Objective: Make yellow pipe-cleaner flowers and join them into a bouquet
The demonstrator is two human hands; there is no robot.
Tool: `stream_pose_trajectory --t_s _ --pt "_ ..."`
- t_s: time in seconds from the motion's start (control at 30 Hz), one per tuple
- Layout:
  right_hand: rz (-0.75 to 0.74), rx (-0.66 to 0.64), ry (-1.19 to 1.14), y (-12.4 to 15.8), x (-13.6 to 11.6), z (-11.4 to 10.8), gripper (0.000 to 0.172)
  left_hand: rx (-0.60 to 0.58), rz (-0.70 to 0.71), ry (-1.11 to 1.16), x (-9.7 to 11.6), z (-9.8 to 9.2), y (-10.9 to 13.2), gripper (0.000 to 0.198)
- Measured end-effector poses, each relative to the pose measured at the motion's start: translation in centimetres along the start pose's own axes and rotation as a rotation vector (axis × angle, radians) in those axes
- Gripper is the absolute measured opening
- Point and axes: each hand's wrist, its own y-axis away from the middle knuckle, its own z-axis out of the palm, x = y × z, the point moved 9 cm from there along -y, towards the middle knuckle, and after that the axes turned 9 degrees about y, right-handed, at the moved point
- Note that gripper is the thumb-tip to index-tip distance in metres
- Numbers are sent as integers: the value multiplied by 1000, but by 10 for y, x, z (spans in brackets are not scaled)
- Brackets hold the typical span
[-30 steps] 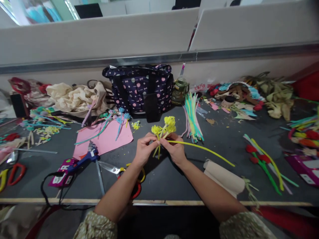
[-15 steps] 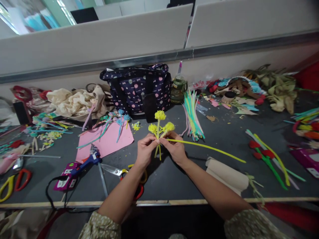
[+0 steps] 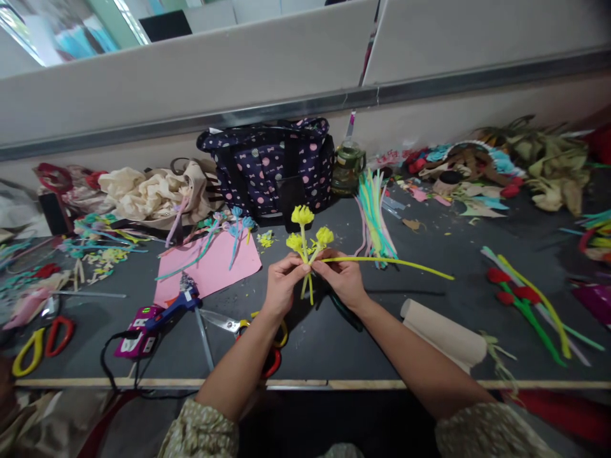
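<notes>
the left hand and right hand pinch an upright bunch of frilly yellow fuzzy-stemmed flowers between them, a long thin yellow strip reaching rightward, nearly level, from the nearer right hand.

1. The person wears 2 loose sleeves: the left sleeve at the bottom of the frame, left of centre, and the right sleeve at the lower right.
2. Both are muted olive-khaki, scattered with small pale flecks whose exact shape is too small to tell.
3. The cloth puffs out and creases softly towards the cuffs; the lower right one looks darker.
4. Past the cuffs, the left forearm and right forearm are bare and slim, narrowing towards mid-frame.
5. The left hand and right hand, near the centre, are bare, with slender fingers.
</notes>
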Motion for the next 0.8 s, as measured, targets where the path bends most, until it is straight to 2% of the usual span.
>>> stream_pose_trajectory --t_s 0.33,0.57,0.7,0.8 --pt "79 -124 -39 -4 4 5 23 -130 -33 -60 0 2 -3 14" --pt "2 -256 48 -5 0 6 20 -230 -50 -156 0 1 -4 16" --pt "-64 -280 71 -5 -1 5 18 -260 -66 -224 -1 -1 -4 19" --pt "-41 -275 67 -6 -1 6 23 -275 -68 -220 -2 0 -3 20"
